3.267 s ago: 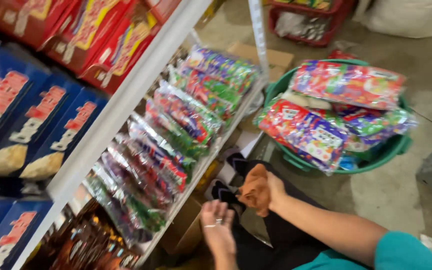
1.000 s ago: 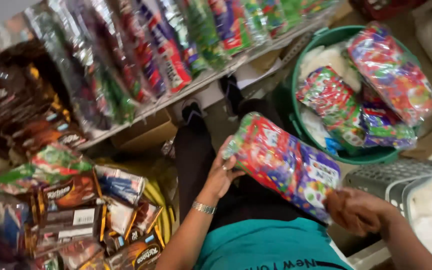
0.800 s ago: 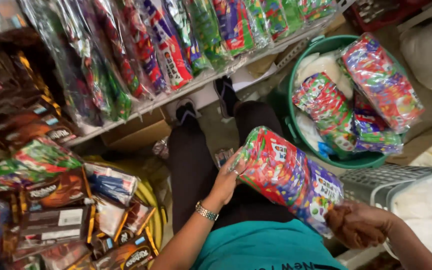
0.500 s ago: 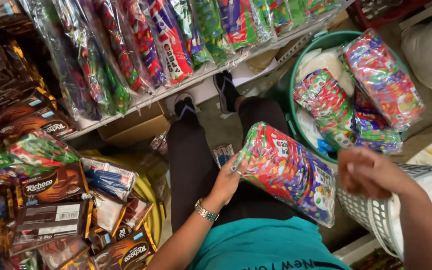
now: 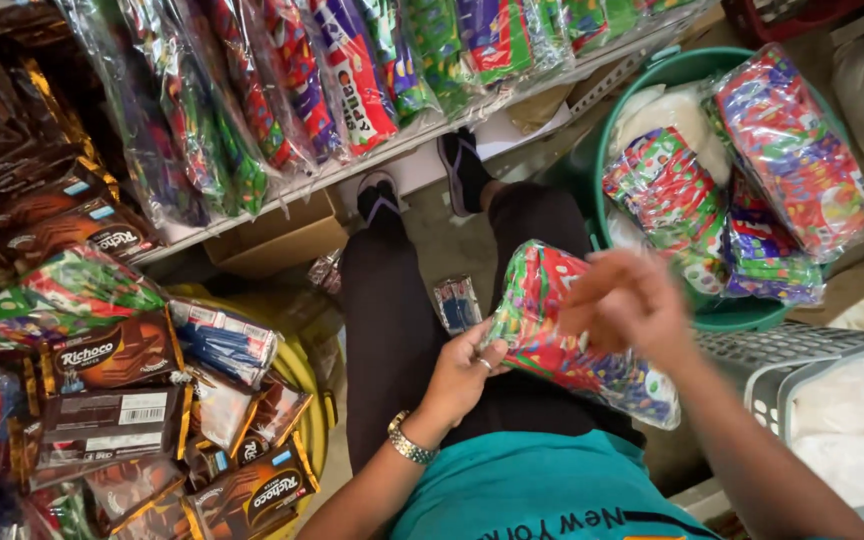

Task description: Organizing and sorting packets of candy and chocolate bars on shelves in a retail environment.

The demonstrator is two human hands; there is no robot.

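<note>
The left hand [image 5: 460,378] has its grip closed on the lower-left edge of a colourful candy bag [image 5: 572,340] lying over the lap. The right hand [image 5: 624,300], blurred, rests on the bag's top; whether its grip is closed I cannot tell. A green tub [image 5: 652,75] of similar bags sits at 2 o'clock. Best handled by supporting both ends, since the slick wrapping likely slips.

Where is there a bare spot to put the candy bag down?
Bare floor shows between the shoes and the knees, beside a small packet. The green tub, the shelf and the yellow bin are crowded.
</note>
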